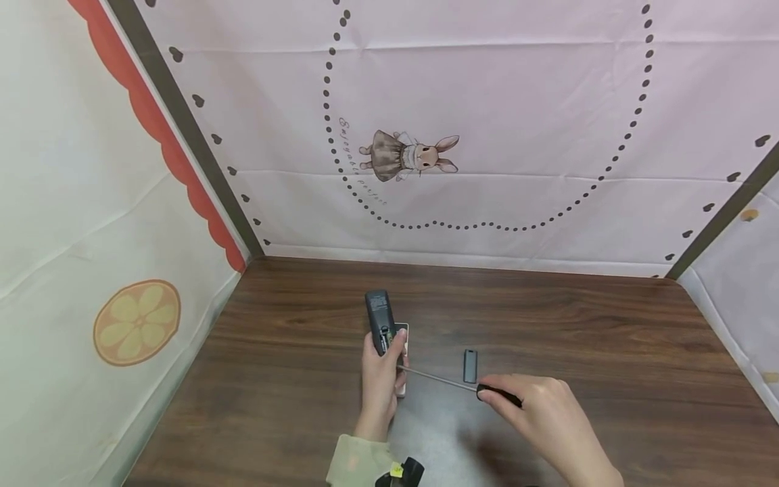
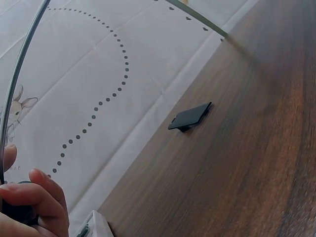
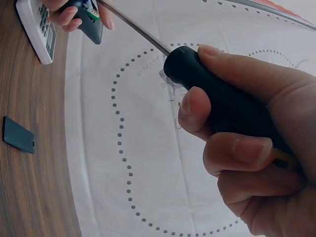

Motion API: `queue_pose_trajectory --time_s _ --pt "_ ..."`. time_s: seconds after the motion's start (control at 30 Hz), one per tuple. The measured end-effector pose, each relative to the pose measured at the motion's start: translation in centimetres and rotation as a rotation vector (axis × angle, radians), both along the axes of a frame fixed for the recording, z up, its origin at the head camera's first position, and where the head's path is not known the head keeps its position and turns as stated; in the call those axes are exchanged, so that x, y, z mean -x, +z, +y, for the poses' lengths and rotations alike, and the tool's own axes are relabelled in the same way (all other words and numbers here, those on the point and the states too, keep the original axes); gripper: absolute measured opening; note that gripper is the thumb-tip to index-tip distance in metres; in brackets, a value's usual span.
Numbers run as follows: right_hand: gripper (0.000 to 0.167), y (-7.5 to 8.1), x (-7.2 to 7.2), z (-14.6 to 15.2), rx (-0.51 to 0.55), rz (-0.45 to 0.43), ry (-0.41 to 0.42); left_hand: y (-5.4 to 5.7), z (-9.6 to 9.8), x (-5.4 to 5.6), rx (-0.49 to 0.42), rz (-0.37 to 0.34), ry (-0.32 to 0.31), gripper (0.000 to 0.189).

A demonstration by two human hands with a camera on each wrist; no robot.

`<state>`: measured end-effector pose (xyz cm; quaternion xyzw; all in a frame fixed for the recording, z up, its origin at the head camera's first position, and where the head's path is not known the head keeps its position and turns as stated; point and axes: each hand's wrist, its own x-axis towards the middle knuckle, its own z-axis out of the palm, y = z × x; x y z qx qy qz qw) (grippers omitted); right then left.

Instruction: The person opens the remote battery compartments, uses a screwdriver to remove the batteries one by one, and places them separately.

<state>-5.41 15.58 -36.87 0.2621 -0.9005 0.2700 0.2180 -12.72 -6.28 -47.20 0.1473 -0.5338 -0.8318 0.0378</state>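
Observation:
My left hand (image 1: 379, 382) grips a dark remote control (image 1: 379, 314), its back turned up and its battery bay uncovered. A battery (image 3: 90, 9) shows in that bay in the right wrist view. In my right hand (image 1: 544, 406) is a screwdriver (image 1: 441, 381), held by its black handle (image 3: 222, 89). Its long metal shaft slants across to the left hand and the remote; the tip is hidden near the left thumb. A dark battery cover (image 1: 470, 366) lies on the table between the two hands, touched by neither.
A white calculator-like device with dark keys (image 3: 34, 29) lies on the wooden table (image 1: 578, 325) beneath the left hand, partly covered. Patterned cloth walls (image 1: 517, 122) enclose the table at the back and both sides.

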Motion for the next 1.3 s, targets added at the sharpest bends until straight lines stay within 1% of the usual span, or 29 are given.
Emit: queue_pose_trajectory --time_s 0.2,0.37,0.5,0.63,0.8,1.0,1.2,1.3 --pt "0.02 0.0 0.0 0.1 0.011 -0.012 0.0 0.2 -0.3 -0.1 -0.023 -0.021 -0.028 0.055" --pt "0.02 0.1 0.0 0.1 0.016 -0.019 0.005 0.4 -0.6 -0.1 -0.028 -0.008 -0.045 0.052" --pt "0.018 0.0 0.0 0.0 0.017 -0.046 0.003 0.4 -0.7 -0.1 -0.028 -0.009 -0.056 0.052" --pt "0.017 0.0 0.0 0.1 0.006 -0.073 0.002 0.3 -0.6 -0.2 -0.028 -0.012 -0.054 0.054" --pt "0.016 0.1 -0.1 0.2 -0.005 -0.103 0.01 0.3 -0.5 -0.2 -0.057 0.011 -0.045 0.052" --pt "0.017 0.3 -0.2 0.5 -0.013 -0.112 0.011 0.2 -0.5 -0.1 -0.071 0.037 -0.041 0.048" --pt "0.019 0.5 -0.4 1.1 0.004 -0.135 -0.009 0.2 -0.6 -0.2 -0.09 0.012 -0.047 0.051" --pt "0.021 0.5 -0.3 1.6 0.013 -0.141 -0.03 0.3 -0.5 -0.2 -0.09 0.002 -0.072 0.053"
